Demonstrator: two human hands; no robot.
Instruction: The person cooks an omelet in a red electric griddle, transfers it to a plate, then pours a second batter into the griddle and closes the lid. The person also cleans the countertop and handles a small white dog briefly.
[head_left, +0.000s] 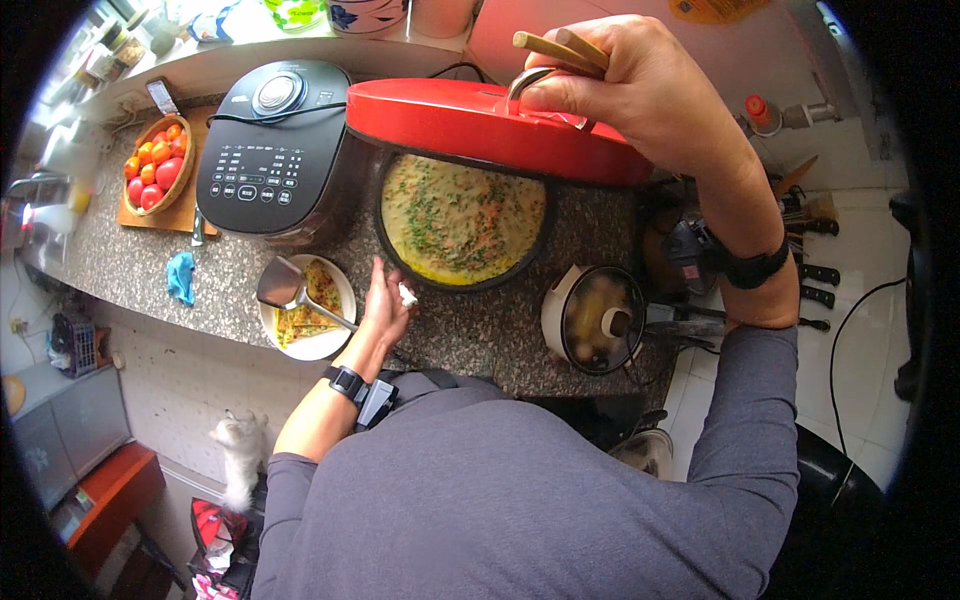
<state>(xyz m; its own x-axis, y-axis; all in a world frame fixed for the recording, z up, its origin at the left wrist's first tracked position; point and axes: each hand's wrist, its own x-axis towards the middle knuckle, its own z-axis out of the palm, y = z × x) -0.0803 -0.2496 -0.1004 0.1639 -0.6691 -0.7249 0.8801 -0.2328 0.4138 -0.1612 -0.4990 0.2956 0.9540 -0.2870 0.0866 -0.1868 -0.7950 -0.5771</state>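
Note:
My right hand (630, 82) grips the metal handle (525, 82) of a red lid (442, 116), with wooden sticks (555, 51), likely chopsticks, held in the same hand. The lid is raised and tilted over the back of a round electric pan (390, 259). A pale pancake (465, 217) with green and orange bits fills the pan. My left hand (386, 307) is at the pan's front left, with a small white crumpled thing (407, 295) at its fingers. Beside it, a metal spatula (281, 283) rests across a white plate (311, 351) of cut pancake pieces (319, 289).
A black multicooker (262, 165) stands left of the pan, a small lidded pot (555, 315) to the right. Farther left are a fruit basket (187, 161) on a wooden board (139, 219), a knife (197, 227) and a blue cloth (181, 279). A white cat (241, 450) is on the floor side.

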